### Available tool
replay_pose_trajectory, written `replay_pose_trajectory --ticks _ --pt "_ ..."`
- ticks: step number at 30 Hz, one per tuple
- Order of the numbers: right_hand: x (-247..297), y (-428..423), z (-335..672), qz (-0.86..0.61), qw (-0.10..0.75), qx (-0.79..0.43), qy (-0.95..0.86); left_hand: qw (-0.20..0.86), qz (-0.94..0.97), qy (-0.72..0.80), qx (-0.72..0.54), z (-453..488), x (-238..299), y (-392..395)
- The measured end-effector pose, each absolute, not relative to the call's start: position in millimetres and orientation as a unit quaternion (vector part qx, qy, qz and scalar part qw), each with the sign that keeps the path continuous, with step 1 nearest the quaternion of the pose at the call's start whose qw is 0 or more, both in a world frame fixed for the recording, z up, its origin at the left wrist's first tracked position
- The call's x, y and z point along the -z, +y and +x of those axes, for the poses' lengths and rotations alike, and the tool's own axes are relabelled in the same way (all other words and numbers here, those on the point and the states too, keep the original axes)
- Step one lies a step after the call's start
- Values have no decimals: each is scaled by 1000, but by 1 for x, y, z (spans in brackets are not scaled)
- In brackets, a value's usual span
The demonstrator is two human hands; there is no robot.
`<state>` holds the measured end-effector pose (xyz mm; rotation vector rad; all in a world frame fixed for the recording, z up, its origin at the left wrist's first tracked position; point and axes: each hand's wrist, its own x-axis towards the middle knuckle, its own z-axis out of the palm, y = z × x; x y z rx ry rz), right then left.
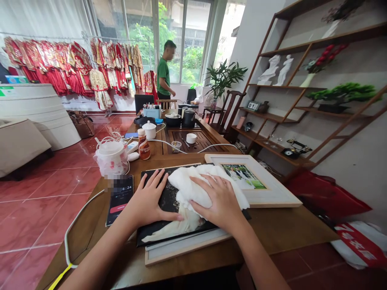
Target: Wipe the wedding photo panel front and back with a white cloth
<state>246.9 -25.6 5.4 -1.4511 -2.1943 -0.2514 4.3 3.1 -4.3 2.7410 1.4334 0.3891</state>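
A dark photo print (pixel 169 201) with a pale gown on it lies over a light wood picture frame (pixel 169 253) on the table. My left hand (pixel 151 199) rests flat on the print's left part, fingers spread, holding nothing. A bunched white cloth (pixel 184 185) covers the print's upper right. Over that cloth is my right hand (pixel 219 201), its fingers curved on top and the thumb at the near side, pressing it to the print. Part of the print is hidden under the cloth and hands. A second frame (pixel 281 191) with a small photo lies to the right.
Left of the print lies a phone (pixel 121 199) with a lit screen. Beyond it are a plastic-wrapped tub (pixel 111 155), a brown bottle (pixel 144 146), a lidded white mug (pixel 149 130) and cables. A tea tray (pixel 202 141) lies farther back. A person in green (pixel 163 72) stands near the window.
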Motion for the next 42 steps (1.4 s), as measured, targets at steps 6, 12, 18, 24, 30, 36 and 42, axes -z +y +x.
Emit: replay_pose_trajectory --ticks 6,12,18,24,30,36,42 --pt "0 -48 247 -534 237 108 -804 15 874 469 -127 4 4 2" --pt "0 -56 249 -531 231 109 -808 19 876 466 -123 4 2 1" --pt "-4 -29 248 -539 251 97 -798 16 877 463 -129 2 3 1" --pt "-3 -40 244 -538 246 105 -799 12 875 466 -130 3 3 2" --pt "0 -61 249 -524 227 112 -813 7 878 460 -133 3 5 3" --pt "-4 -38 251 -537 240 95 -803 19 878 460 -127 2 3 2" --pt "-4 -29 249 -552 238 116 -791 9 875 465 -137 2 4 1"
